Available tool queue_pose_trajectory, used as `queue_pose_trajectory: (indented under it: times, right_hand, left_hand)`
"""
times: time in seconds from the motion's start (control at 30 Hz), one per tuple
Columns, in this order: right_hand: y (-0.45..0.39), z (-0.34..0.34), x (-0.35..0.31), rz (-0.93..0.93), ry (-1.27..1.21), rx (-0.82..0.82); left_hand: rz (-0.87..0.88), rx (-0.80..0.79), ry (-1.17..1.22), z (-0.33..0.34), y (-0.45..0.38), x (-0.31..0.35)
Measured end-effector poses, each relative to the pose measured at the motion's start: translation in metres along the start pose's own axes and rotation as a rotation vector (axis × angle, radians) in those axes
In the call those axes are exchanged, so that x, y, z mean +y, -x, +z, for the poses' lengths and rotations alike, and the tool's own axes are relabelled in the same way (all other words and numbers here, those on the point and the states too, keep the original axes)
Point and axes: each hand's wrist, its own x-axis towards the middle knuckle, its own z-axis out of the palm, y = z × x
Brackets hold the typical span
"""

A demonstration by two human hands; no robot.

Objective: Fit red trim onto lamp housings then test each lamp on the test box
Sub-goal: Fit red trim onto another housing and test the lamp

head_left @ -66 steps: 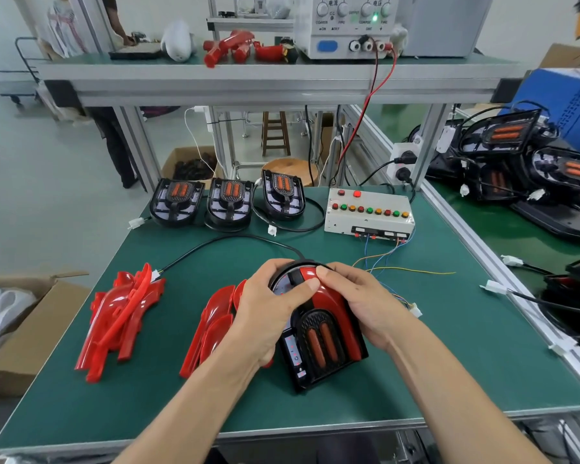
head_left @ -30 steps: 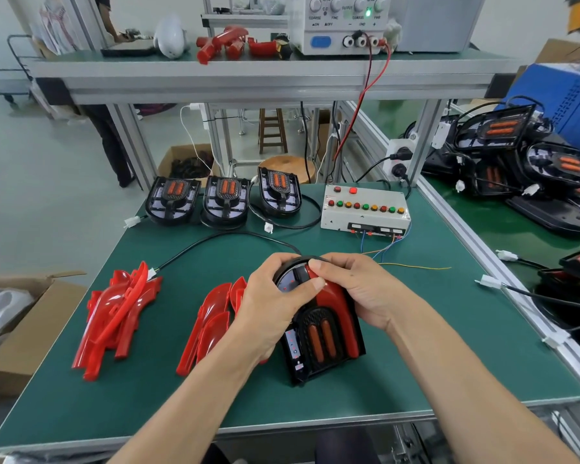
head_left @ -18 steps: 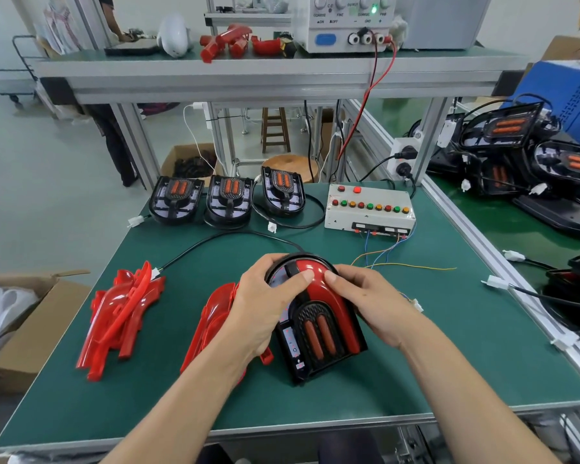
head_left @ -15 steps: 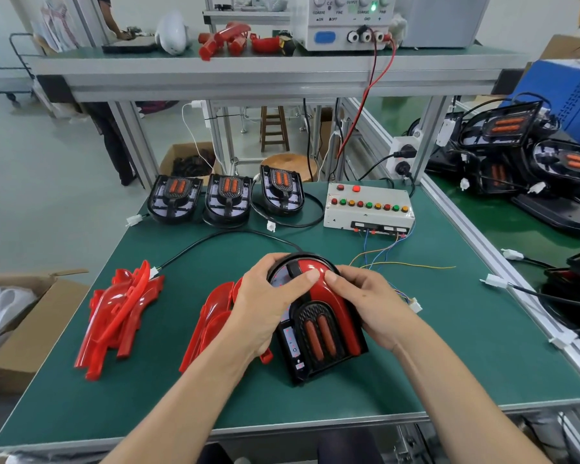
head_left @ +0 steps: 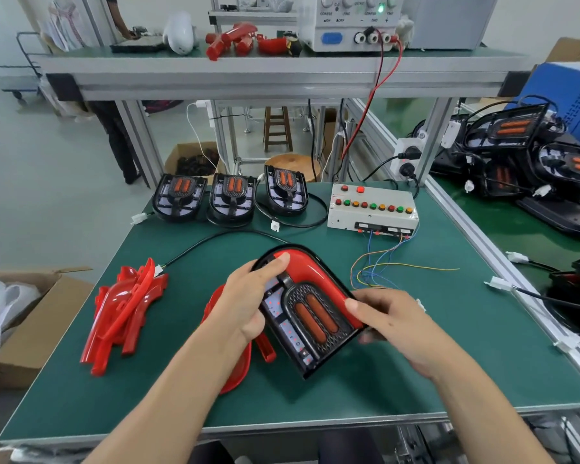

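Nearest the viewer, both forearms reach in over the front edge of the green table [head_left: 482, 346]. The left hand [head_left: 245, 303] holds the left side of a black lamp housing [head_left: 310, 324], with its fingers laid over the top left corner and a fingertip on the red trim [head_left: 307, 266]. The right hand [head_left: 395, 324] grips the housing's right edge, thumb on the front and fingers curled underneath. The housing is tilted, its rounded end pointing away, and the red trim sits along its top and right side. Small red dots glow on the pale panel left of the two orange bars in the middle of the housing.

Under the left forearm lies a second stack of red trim pieces [head_left: 238, 370], partly hidden. Further left is a loose pile of red trims [head_left: 124, 309], near a cardboard box [head_left: 24, 326] standing off the table's left edge.

Beyond the hands, thin coloured wires [head_left: 379, 266] run from the table up to the test box [head_left: 372, 209], which stands at the back right of the table with a row of red, green and orange buttons on it. To its left, three more housings [head_left: 230, 197] stand in a row along the far edge, without red trim. A black cable [head_left: 215, 239] crosses the table in front of them.

On the shelf above stands a power supply [head_left: 352, 21] with a green light.
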Motion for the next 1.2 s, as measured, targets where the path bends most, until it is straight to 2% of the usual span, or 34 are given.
queue_pose_trajectory:
  times: [0.23, 0.33, 0.53, 0.67, 0.7, 0.83, 0.9, 1.0, 1.2]
  right_hand:
    - [0.016, 0.006, 0.006, -0.142, -0.176, 0.107]
    - [0.017, 0.009, 0.005, -0.18, -0.125, 0.15]
    - [0.015, 0.018, 0.002, -0.164, -0.121, 0.251]
    - [0.015, 0.018, 0.004, -0.123, -0.39, 0.265]
    - [0.017, 0.017, 0.004, -0.146, -0.368, 0.266]
    - [0.026, 0.014, 0.006, -0.27, -0.02, 0.293]
    - [0.027, 0.013, 0.007, -0.262, 0.033, 0.315]
    - [0.027, 0.013, 0.008, -0.254, 0.024, 0.275]
    - [0.026, 0.011, 0.016, -0.179, -0.152, 0.222]
  left_hand:
    - [-0.043, -0.057, -0.01, 0.0, -0.001, -0.009]
    - [0.012, -0.076, -0.087, 0.001, 0.0, -0.01]
    - [0.06, 0.013, -0.056, 0.005, 0.003, -0.009]
    - [0.02, 0.084, 0.019, 0.011, 0.0, -0.005]
    - [0.008, 0.096, 0.03, 0.011, 0.0, -0.005]
    - [-0.035, 0.09, 0.034, 0.012, 0.002, -0.008]
    - [-0.028, 0.087, 0.025, 0.011, 0.004, -0.01]
    - [-0.023, 0.084, 0.02, 0.008, 0.006, -0.01]
    - [-0.006, 0.054, 0.013, 0.004, 0.009, -0.007]
